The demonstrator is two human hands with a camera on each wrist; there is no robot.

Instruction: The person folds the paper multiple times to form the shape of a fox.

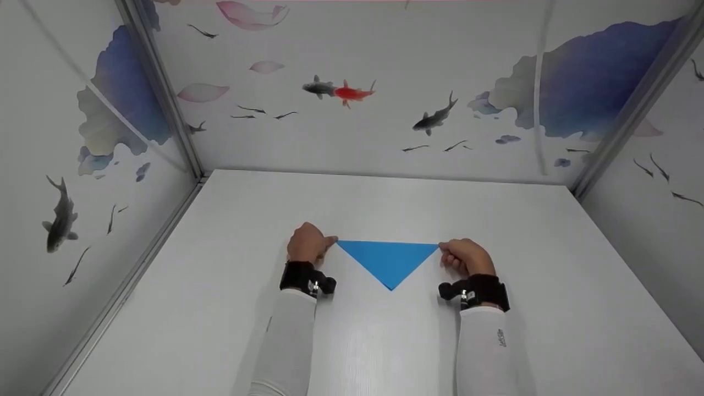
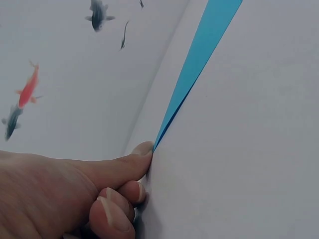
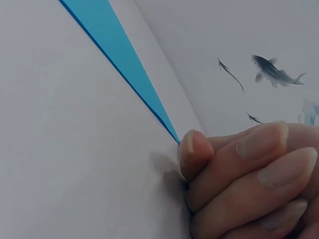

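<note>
A blue sheet of paper [image 1: 389, 261], folded into a triangle, lies on the white table with its long edge away from me and its point toward me. At its left corner is my left hand [image 1: 308, 243], thumb extended to the tip and the other fingers curled. My right hand [image 1: 466, 256] pinches the opposite corner, fingers bent under. In the left wrist view the paper [image 2: 199, 59] narrows to the thumb tip, a thin gap showing between its layers. The right wrist view has the paper's corner [image 3: 149, 94] meeting a fingertip; the grip's underside is hidden there.
The white tabletop [image 1: 192, 330] spreads around both arms. Behind it stands a wall [image 1: 352, 143] printed with fish and petals; side walls with metal corner posts [image 1: 165, 82] flank the table. Each wrist wears a black camera strap [image 1: 300, 275].
</note>
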